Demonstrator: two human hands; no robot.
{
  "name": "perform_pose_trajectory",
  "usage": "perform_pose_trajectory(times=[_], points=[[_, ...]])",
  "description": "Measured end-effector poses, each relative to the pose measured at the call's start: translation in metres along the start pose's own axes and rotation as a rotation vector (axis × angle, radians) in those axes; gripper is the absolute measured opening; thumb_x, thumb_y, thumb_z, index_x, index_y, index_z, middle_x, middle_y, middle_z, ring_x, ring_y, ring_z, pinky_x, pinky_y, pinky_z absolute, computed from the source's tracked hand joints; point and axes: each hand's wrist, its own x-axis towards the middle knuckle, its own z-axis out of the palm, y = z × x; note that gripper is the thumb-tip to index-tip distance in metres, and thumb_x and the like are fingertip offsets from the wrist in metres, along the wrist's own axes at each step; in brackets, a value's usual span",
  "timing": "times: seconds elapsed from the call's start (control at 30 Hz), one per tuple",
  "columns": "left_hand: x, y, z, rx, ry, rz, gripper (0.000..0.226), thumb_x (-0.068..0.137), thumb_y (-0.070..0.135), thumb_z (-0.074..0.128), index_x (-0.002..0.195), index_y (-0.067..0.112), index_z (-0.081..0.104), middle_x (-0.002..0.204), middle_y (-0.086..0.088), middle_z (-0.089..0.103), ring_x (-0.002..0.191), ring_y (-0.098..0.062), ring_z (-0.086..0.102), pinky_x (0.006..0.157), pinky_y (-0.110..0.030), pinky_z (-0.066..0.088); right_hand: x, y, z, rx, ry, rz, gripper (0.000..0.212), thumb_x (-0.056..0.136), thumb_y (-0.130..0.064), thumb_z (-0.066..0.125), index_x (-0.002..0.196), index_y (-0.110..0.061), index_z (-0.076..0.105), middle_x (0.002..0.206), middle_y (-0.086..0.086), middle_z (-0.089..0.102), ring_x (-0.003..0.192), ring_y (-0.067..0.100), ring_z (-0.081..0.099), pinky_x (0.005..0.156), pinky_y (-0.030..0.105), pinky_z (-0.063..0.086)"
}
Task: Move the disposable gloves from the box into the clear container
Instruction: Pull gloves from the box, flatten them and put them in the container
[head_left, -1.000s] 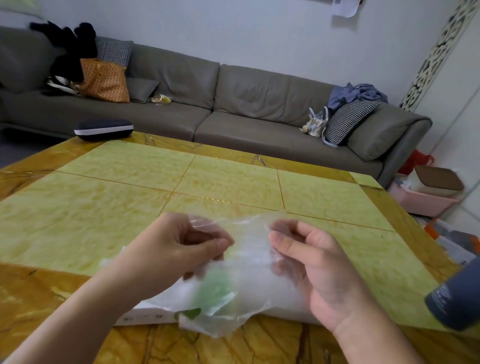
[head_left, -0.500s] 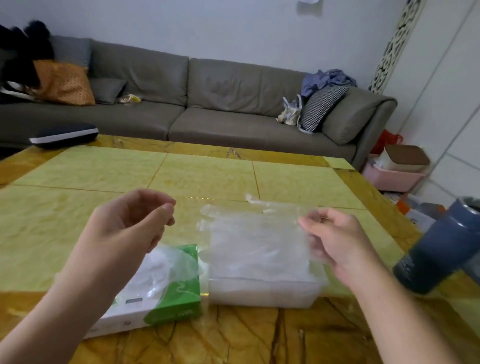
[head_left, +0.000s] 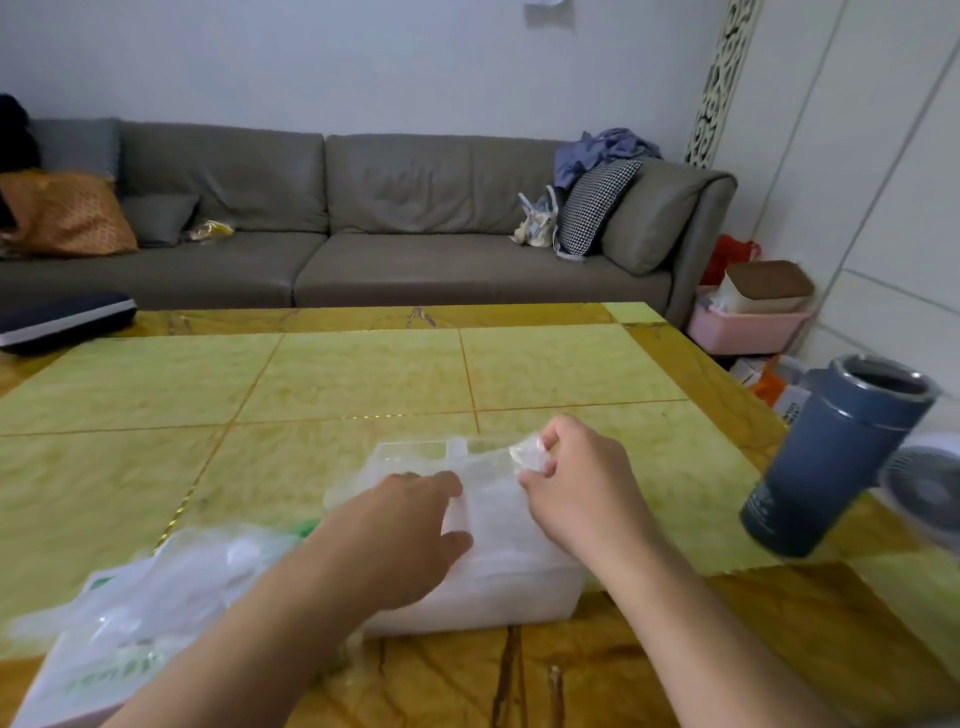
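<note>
The clear container (head_left: 498, 597) sits near the table's front edge, filled with whitish clear gloves. A thin clear glove (head_left: 488, 499) lies spread over its top. My left hand (head_left: 410, 535) rests flat on that glove, fingers straight, pressing it down into the container. My right hand (head_left: 576, 483) pinches a crumpled end of the same glove at the container's far right corner. The green and white glove box (head_left: 104, 654) lies at the lower left, with loose clear gloves (head_left: 208, 566) bulging out of its opening.
A dark blue tumbler (head_left: 836, 462) stands open-topped at the table's right edge, a small fan (head_left: 924, 493) just beyond it. A dark case (head_left: 62, 319) lies at the far left edge. The grey sofa (head_left: 415, 228) runs behind the table.
My left hand has moved right from above the box and come down onto the glove over the container. My right hand has lowered the glove and bunched its end. The view has shifted right.
</note>
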Motion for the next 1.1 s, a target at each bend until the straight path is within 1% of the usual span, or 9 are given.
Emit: perform_pose_trajectory(times=[0.13, 0.33, 0.47, 0.57, 0.63, 0.73, 0.8, 1.0, 1.1], points=[[0.006, -0.005, 0.001, 0.045, -0.101, -0.025, 0.058, 0.088, 0.054, 0.072, 0.139, 0.045, 0.045, 0.116, 0.014, 0.063, 0.102, -0.012, 0.062, 0.087, -0.032, 0.054, 0.0, -0.002, -0.003, -0.16, -0.001, -0.048, 0.017, 0.092, -0.014, 0.069, 0.095, -0.019, 0.053, 0.091, 0.002, 0.06, 0.075, 0.025, 0.065, 0.063, 0.042, 0.059], [0.017, -0.003, -0.002, 0.093, -0.179, -0.053, 0.06, 0.078, 0.055, 0.078, 0.129, 0.048, 0.049, 0.096, 0.015, 0.068, 0.084, -0.007, 0.069, 0.083, -0.036, 0.059, -0.005, -0.006, -0.007, -0.334, -0.007, -0.069, 0.021, 0.093, -0.009, 0.067, 0.09, -0.018, 0.047, 0.087, 0.0, 0.055, 0.073, 0.024, 0.062, 0.052, 0.033, 0.044], [0.022, -0.002, 0.001, 0.079, -0.217, -0.048, 0.05, 0.079, 0.048, 0.075, 0.123, 0.044, 0.05, 0.086, 0.015, 0.071, 0.076, -0.004, 0.068, 0.066, -0.026, 0.051, -0.01, -0.012, -0.007, -0.399, 0.007, -0.077, 0.03, 0.091, -0.01, 0.07, 0.113, -0.017, 0.051, 0.093, -0.002, 0.059, 0.077, 0.022, 0.065, 0.058, 0.034, 0.052], [0.024, 0.0, 0.003, 0.087, -0.23, -0.043, 0.048, 0.082, 0.045, 0.073, 0.124, 0.042, 0.05, 0.091, 0.015, 0.065, 0.082, -0.008, 0.066, 0.067, -0.027, 0.048, -0.014, -0.02, -0.012, -0.386, 0.045, -0.105, 0.05, 0.088, -0.004, 0.07, 0.129, -0.014, 0.045, 0.104, 0.001, 0.058, 0.077, 0.021, 0.064, 0.056, 0.031, 0.047], [0.025, 0.0, 0.003, 0.093, -0.234, -0.044, 0.048, 0.082, 0.046, 0.073, 0.124, 0.042, 0.049, 0.095, 0.015, 0.063, 0.087, -0.011, 0.065, 0.069, -0.028, 0.048, -0.018, -0.029, -0.017, -0.346, 0.053, -0.192, 0.046, 0.085, 0.001, 0.07, 0.121, -0.017, 0.049, 0.104, -0.004, 0.054, 0.078, 0.016, 0.059, 0.061, 0.029, 0.051], [0.024, -0.001, 0.004, 0.084, -0.236, -0.04, 0.05, 0.082, 0.048, 0.073, 0.124, 0.041, 0.049, 0.091, 0.014, 0.06, 0.084, -0.011, 0.064, 0.068, -0.029, 0.048, -0.027, -0.04, -0.019, -0.234, -0.119, -0.294, 0.015, 0.087, -0.008, 0.067, 0.088, -0.019, 0.057, 0.093, -0.01, 0.055, 0.083, 0.012, 0.057, 0.075, 0.03, 0.057], [0.023, -0.002, 0.004, 0.084, -0.227, -0.029, 0.051, 0.081, 0.052, 0.072, 0.125, 0.042, 0.049, 0.086, 0.015, 0.056, 0.08, -0.01, 0.064, 0.068, -0.029, 0.048, -0.032, -0.043, -0.018, -0.204, -0.256, -0.286, 0.01, 0.089, -0.018, 0.061, 0.08, -0.017, 0.065, 0.087, -0.004, 0.062, 0.074, 0.016, 0.059, 0.065, 0.033, 0.056], [0.009, 0.003, -0.005, 0.082, -0.199, -0.017, 0.062, 0.089, 0.049, 0.072, 0.142, 0.037, 0.042, 0.105, 0.014, 0.066, 0.099, -0.013, 0.069, 0.087, -0.035, 0.057, -0.029, -0.035, -0.008, -0.458, -0.383, -0.208, 0.016, 0.094, -0.015, 0.058, 0.107, -0.015, 0.068, 0.108, 0.005, 0.061, 0.092, 0.027, 0.064, 0.069, 0.034, 0.053], [-0.003, 0.01, -0.012, 0.213, -0.105, -0.044, 0.046, 0.092, 0.049, 0.068, 0.129, 0.03, 0.048, 0.109, 0.01, 0.063, 0.097, -0.015, 0.063, 0.075, -0.031, 0.052, -0.027, -0.035, -0.005, -0.468, -0.432, -0.164, 0.036, 0.092, -0.009, 0.059, 0.127, -0.016, 0.065, 0.132, 0.005, 0.058, 0.111, 0.029, 0.065, 0.084, 0.038, 0.057]])
